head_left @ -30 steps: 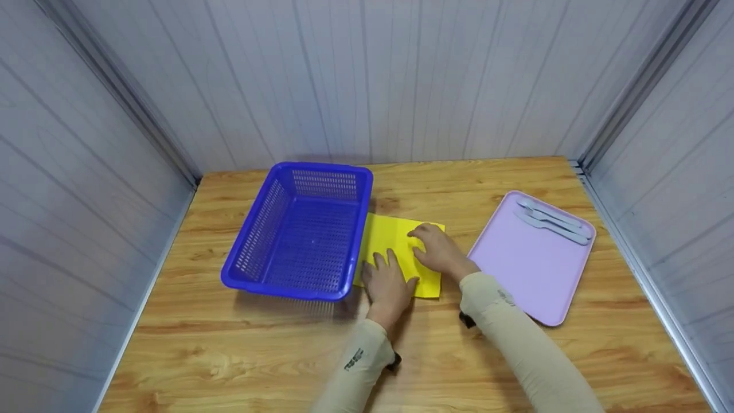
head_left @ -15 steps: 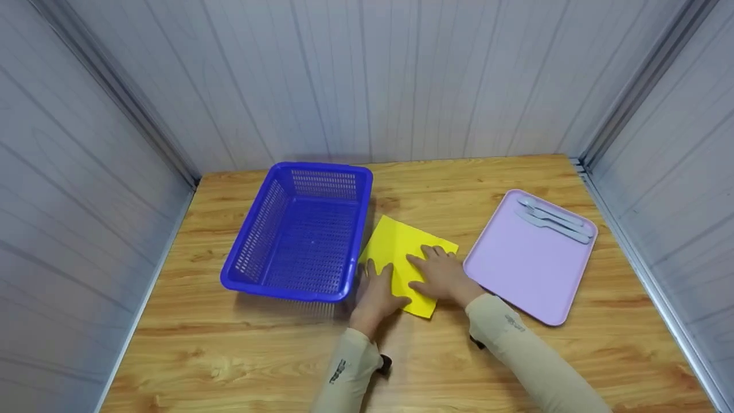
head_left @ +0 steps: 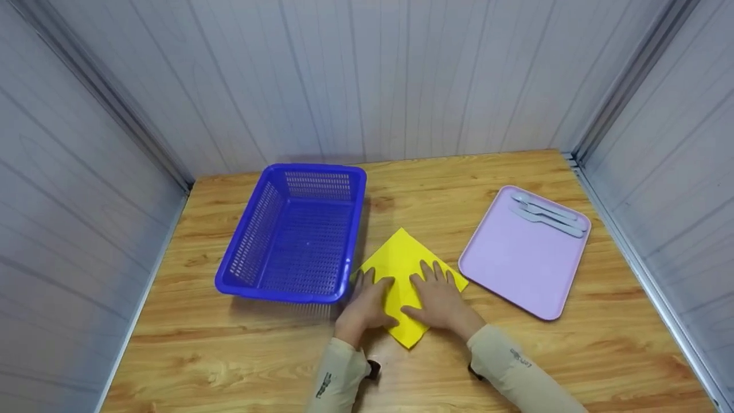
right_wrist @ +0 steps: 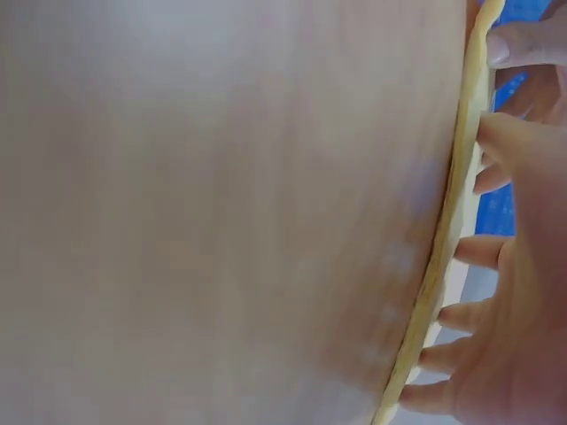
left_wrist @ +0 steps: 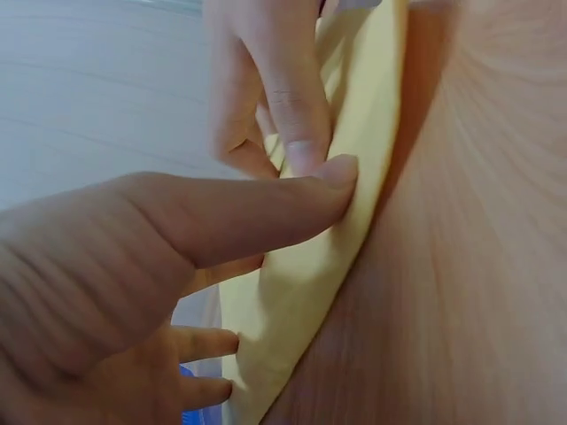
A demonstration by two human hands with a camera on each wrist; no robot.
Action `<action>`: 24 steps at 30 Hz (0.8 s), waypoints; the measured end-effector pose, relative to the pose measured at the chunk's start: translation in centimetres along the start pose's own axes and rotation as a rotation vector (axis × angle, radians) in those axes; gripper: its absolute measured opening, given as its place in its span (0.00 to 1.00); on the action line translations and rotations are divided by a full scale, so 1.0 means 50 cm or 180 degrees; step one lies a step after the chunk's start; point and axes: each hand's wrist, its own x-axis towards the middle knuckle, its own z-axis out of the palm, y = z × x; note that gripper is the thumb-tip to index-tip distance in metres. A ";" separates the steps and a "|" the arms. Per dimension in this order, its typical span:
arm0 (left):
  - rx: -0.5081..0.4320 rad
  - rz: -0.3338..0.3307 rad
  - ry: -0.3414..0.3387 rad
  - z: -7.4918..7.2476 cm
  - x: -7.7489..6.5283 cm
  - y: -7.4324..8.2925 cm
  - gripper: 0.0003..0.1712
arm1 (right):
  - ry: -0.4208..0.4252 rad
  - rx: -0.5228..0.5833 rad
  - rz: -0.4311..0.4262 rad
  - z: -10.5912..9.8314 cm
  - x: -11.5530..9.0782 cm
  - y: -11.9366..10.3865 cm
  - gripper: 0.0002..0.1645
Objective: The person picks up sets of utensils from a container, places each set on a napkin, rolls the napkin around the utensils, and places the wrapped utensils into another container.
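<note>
A folded yellow cloth lies flat on the wooden table, turned so one corner points toward the person. My left hand rests on its left side with fingers spread, the thumb near the front corner. On the right side, my right hand presses down with spread fingers. In the left wrist view the left thumb reaches across the cloth close to the other hand's fingers. The right wrist view shows the right fingertips along the layered edge of the cloth.
A blue plastic basket stands left of the cloth, its rim close to the left fingers. To the right lies a pink tray bearing pale cutlery at its far end. Panelled walls enclose the table at the back and sides.
Both hands have turned the yellow cloth clockwise from nearly square-on to a diamond and drawn it toward the person. The view has shifted slightly; basket and tray stay in place.
</note>
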 end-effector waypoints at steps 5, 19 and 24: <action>0.0120 -0.0009 -0.0063 0.005 -0.012 0.003 0.53 | -0.0028 -0.0083 0.0057 0.003 -0.019 -0.011 0.52; 0.0393 0.0134 0.0190 0.036 -0.031 0.000 0.61 | 0.0041 -0.0096 0.0121 0.009 -0.041 -0.018 0.52; 0.0381 0.0075 0.0175 0.034 -0.030 0.002 0.61 | 0.0283 0.0322 0.0033 -0.029 -0.038 0.030 0.40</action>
